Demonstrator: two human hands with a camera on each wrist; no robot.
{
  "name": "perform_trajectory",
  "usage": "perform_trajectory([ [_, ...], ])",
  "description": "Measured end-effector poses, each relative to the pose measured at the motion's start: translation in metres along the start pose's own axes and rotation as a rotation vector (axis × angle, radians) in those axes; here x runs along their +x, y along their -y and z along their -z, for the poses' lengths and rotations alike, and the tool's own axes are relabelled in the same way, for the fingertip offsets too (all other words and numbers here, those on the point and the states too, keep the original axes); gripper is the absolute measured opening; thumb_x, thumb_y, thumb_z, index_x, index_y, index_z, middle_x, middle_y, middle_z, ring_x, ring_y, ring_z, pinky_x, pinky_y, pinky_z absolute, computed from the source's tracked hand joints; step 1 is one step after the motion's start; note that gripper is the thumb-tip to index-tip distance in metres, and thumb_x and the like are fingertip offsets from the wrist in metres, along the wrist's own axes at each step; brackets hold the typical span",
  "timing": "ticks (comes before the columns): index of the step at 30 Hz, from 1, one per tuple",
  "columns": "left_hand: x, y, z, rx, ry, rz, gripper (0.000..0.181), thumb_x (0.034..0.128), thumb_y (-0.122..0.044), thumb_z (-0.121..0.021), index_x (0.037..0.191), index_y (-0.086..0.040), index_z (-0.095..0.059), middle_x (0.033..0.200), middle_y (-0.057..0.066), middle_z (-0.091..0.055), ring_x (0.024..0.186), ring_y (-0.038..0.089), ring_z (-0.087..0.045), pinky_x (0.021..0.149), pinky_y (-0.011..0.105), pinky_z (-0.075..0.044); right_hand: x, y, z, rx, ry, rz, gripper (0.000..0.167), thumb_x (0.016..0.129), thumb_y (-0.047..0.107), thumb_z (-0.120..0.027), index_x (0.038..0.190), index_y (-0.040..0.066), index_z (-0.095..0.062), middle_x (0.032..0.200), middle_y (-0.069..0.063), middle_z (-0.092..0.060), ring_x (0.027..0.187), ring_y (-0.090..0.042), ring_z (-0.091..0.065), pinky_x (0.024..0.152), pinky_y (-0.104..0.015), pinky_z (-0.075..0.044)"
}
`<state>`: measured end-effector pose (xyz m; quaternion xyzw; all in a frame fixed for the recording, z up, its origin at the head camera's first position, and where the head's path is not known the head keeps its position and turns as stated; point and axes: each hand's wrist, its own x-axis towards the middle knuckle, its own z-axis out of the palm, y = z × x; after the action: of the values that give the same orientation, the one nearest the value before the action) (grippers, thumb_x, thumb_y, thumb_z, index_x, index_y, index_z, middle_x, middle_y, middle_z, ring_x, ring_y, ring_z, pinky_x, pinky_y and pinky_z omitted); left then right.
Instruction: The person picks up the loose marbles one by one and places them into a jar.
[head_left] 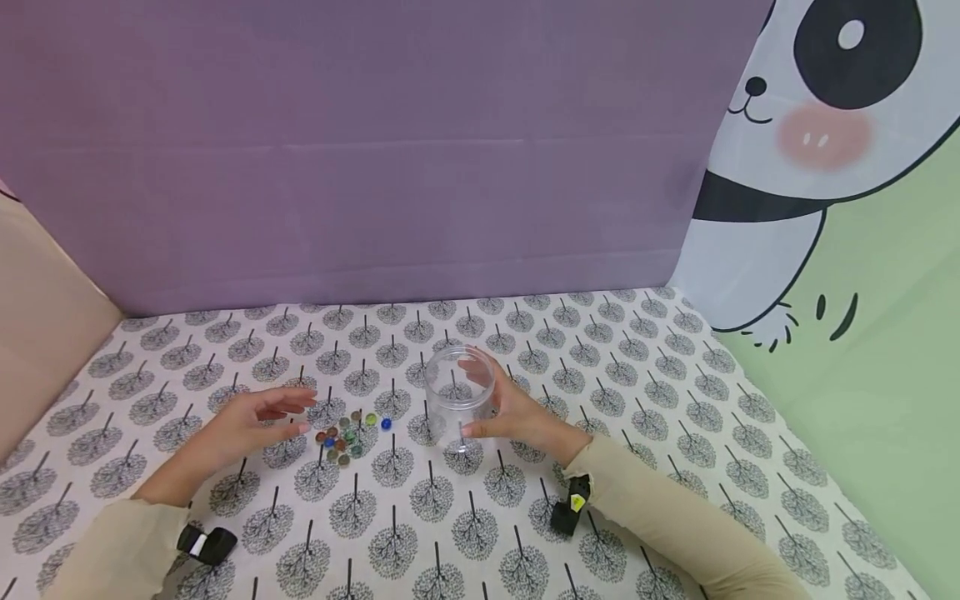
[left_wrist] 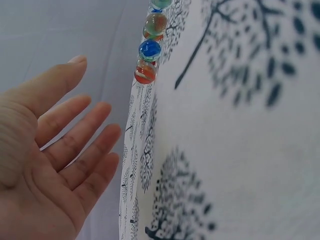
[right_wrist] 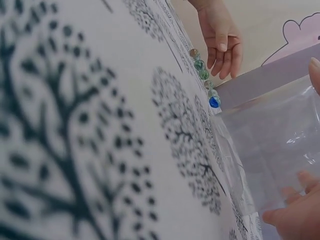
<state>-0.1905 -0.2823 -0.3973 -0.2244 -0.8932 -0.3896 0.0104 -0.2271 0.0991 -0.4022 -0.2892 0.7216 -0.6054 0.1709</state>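
Note:
A clear, lidless plastic jar (head_left: pixel 459 408) stands roughly upright at the middle of the cloth, its round mouth facing up. My right hand (head_left: pixel 517 412) holds it from the right, thumb on the near side and fingers around the far side. Part of that hand (right_wrist: pixel 300 215) and the jar's wall (right_wrist: pixel 270 145) show in the right wrist view. Left of the jar lies a loose cluster of glass marbles (head_left: pixel 341 442), with a blue marble (head_left: pixel 386 424) nearest the jar. My left hand (head_left: pixel 251 421) hovers left of the marbles, fingers extended, palm bare in the left wrist view (left_wrist: pixel 55 155).
A white cloth (head_left: pixel 420 533) printed with dark trees covers the table. Behind it rises a purple backdrop (head_left: pixel 375 208). On the right, a green wall (head_left: pixel 885 333) carries a panda drawing (head_left: pixel 810 142). Each wrist wears a black strap-on camera.

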Motion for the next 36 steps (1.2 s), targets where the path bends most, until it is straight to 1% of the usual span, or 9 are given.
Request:
perform_trajectory([
  [4, -0.0006, 0.0001, -0.0001, -0.024, 0.032, -0.01, 0.037, 0.0867, -0.014, -0.067, 0.12, 0.0, -0.06, 0.112, 0.014, -0.066, 0.096, 0.008, -0.06, 0.081, 0.022, -0.049, 0.001, 0.0004, -0.0007, 0.018, -0.01, 0.0, 0.115, 0.061, 0.038, -0.086, 0.149, 0.034, -0.012, 0.153, -0.003, -0.025, 0.14, -0.026, -0.023, 0.111, -0.05, -0.021],
  [8, -0.0009, 0.0012, -0.0005, -0.042, 0.058, -0.015, 0.034, 0.086, -0.014, -0.068, 0.117, 0.0, -0.062, 0.111, 0.014, -0.066, 0.094, 0.007, -0.06, 0.081, 0.023, -0.05, 0.0028, 0.0012, -0.0023, 0.052, -0.015, 0.009, 0.114, 0.061, 0.036, -0.086, 0.149, 0.032, -0.013, 0.154, -0.005, -0.025, 0.14, -0.03, -0.023, 0.11, -0.049, -0.024],
  [12, -0.0018, 0.0039, -0.0015, -0.096, 0.103, -0.014, 0.034, 0.0855, -0.012, -0.068, 0.115, 0.003, -0.062, 0.11, 0.017, -0.064, 0.091, 0.007, -0.059, 0.078, 0.022, -0.05, 0.0034, 0.0013, -0.0042, 0.073, -0.032, 0.001, 0.11, 0.063, 0.028, -0.087, 0.147, 0.031, -0.017, 0.153, -0.008, -0.026, 0.138, -0.032, -0.027, 0.108, -0.046, -0.029],
  [16, -0.0019, 0.0076, -0.0029, -0.149, 0.143, -0.03, 0.034, 0.0856, -0.009, -0.067, 0.115, 0.007, -0.06, 0.108, 0.021, -0.063, 0.089, 0.007, -0.059, 0.074, 0.021, -0.05, 0.0038, 0.0004, -0.0055, 0.097, -0.04, 0.005, 0.108, 0.066, 0.02, -0.086, 0.148, 0.027, -0.017, 0.152, -0.007, -0.027, 0.138, -0.033, -0.027, 0.107, -0.045, -0.031],
  [19, -0.0007, 0.0091, -0.0025, -0.174, 0.164, -0.047, 0.035, 0.0858, -0.007, -0.067, 0.115, 0.01, -0.059, 0.107, 0.024, -0.062, 0.088, 0.007, -0.06, 0.073, 0.021, -0.05, 0.0046, 0.0011, -0.0061, 0.105, -0.046, 0.012, 0.108, 0.066, 0.02, -0.085, 0.148, 0.025, -0.017, 0.152, -0.005, -0.027, 0.139, -0.034, -0.024, 0.107, -0.046, -0.031],
  [22, 0.0002, 0.0097, -0.0028, -0.198, 0.179, -0.025, 0.036, 0.0856, -0.007, -0.067, 0.115, 0.012, -0.057, 0.107, 0.025, -0.061, 0.088, 0.006, -0.059, 0.073, 0.021, -0.05, 0.0044, 0.0015, -0.0064, 0.1, -0.049, 0.017, 0.106, 0.065, 0.021, -0.086, 0.148, 0.025, -0.019, 0.152, -0.005, -0.027, 0.139, -0.033, -0.024, 0.107, -0.046, -0.031],
  [29, 0.0024, 0.0081, -0.0051, -0.167, 0.181, 0.039, 0.04, 0.083, -0.012, -0.07, 0.115, 0.01, -0.059, 0.107, 0.02, -0.063, 0.088, 0.004, -0.058, 0.075, 0.021, -0.05, 0.0029, 0.0022, -0.0061, 0.085, -0.048, 0.01, 0.105, 0.065, 0.026, -0.086, 0.147, 0.026, -0.021, 0.152, -0.003, -0.027, 0.139, -0.034, -0.024, 0.105, -0.048, -0.034],
  [34, 0.0059, 0.0043, -0.0043, -0.13, 0.21, 0.029, 0.043, 0.0816, -0.015, -0.071, 0.115, 0.01, -0.059, 0.107, 0.019, -0.064, 0.09, 0.007, -0.059, 0.079, 0.022, -0.05, 0.0039, 0.0026, -0.0058, 0.082, -0.047, 0.023, 0.103, 0.066, 0.026, -0.085, 0.147, 0.024, -0.022, 0.152, -0.006, -0.027, 0.139, -0.035, -0.024, 0.106, -0.049, -0.032],
  [36, 0.007, 0.0027, -0.004, -0.123, 0.227, 0.042, 0.044, 0.081, -0.016, -0.072, 0.115, 0.009, -0.059, 0.107, 0.018, -0.065, 0.091, 0.007, -0.059, 0.08, 0.022, -0.05, 0.0045, 0.002, -0.0056, 0.087, -0.044, 0.032, 0.103, 0.066, 0.025, -0.085, 0.147, 0.023, -0.022, 0.152, -0.007, -0.027, 0.139, -0.035, -0.024, 0.107, -0.048, -0.031],
])
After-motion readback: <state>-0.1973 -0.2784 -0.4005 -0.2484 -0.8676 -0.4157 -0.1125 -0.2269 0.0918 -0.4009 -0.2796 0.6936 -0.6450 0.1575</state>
